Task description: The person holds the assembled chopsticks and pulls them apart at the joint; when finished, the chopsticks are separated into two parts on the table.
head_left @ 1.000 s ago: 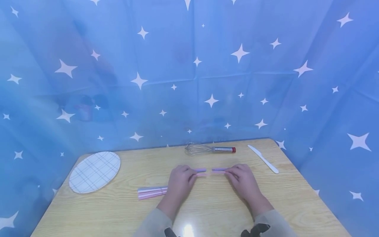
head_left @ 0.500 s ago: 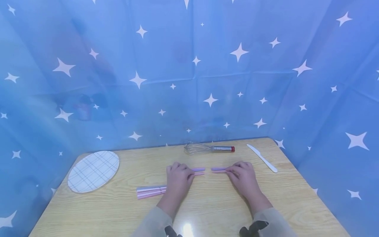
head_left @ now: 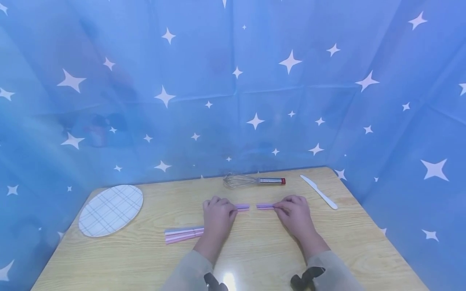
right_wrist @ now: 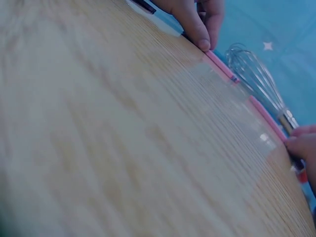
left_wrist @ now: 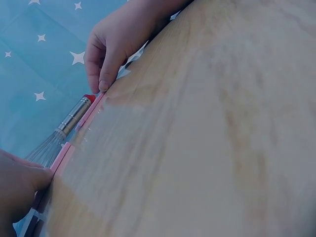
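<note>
Near the middle of the table, my left hand (head_left: 218, 216) pinches slim pink and purple sticks (head_left: 243, 207) between thumb and fingers. Opposite it, my right hand (head_left: 296, 214) pinches a similar set of slim sticks (head_left: 265, 206). The two sets lie roughly in line on the tabletop, their ends facing across a small gap. Pink sides of both sets show in the left wrist view, the left hand's stick (left_wrist: 61, 158) and the right hand's stick (left_wrist: 91, 116). A fanned bundle of white, pink and purple sticks (head_left: 183, 234) extends left from beside my left wrist; its right end is hidden.
A wire whisk (head_left: 255, 180) lies just beyond the hands along the back edge. To the right is a white knife (head_left: 318, 192). An oval plate with a checked pattern (head_left: 111, 211) sits at the far left. A starry blue curtain (head_left: 204, 121) hangs behind the wooden table (head_left: 262, 258).
The head view has shifted slightly, moving the scene left and up. The sticks in my hands now lie closer together, the gap between them slightly narrower. Both hands keep their pinch.
</note>
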Motion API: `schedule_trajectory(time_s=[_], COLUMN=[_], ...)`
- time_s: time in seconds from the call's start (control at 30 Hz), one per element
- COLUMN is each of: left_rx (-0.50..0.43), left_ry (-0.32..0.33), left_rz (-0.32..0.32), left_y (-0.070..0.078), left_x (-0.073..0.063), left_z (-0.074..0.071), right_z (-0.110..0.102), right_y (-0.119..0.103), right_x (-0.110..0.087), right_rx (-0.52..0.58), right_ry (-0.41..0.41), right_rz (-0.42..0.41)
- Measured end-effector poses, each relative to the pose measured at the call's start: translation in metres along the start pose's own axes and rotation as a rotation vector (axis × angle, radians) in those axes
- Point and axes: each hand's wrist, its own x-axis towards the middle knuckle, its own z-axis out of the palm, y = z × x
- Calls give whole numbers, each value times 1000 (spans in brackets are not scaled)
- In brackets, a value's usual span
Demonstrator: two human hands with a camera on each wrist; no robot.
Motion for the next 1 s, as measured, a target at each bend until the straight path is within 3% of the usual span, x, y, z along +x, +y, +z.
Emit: schedule_trajectory(time_s=[0.2, 0.4, 0.6, 0.8, 1.0], left_rx=[27, 2, -26, -81, -106], left_ry=[-8, 31, 56, 58, 25], left_rz=[-8, 22, 39, 52, 6], left_y=[-3, -4, -2, 0, -3], left_x=[-1, 0, -1, -4, -10], left_z=[5, 9, 1, -5, -8], right_z=[2, 2, 2, 2, 6], right_y=[-2, 0, -2, -5, -11], right_x=[0, 1, 4, 9, 8], right_rx=[6, 8, 26, -1, -31], right_ry=[-15, -19, -34, -22, -44], right_rz=[21, 53, 100, 90, 69])
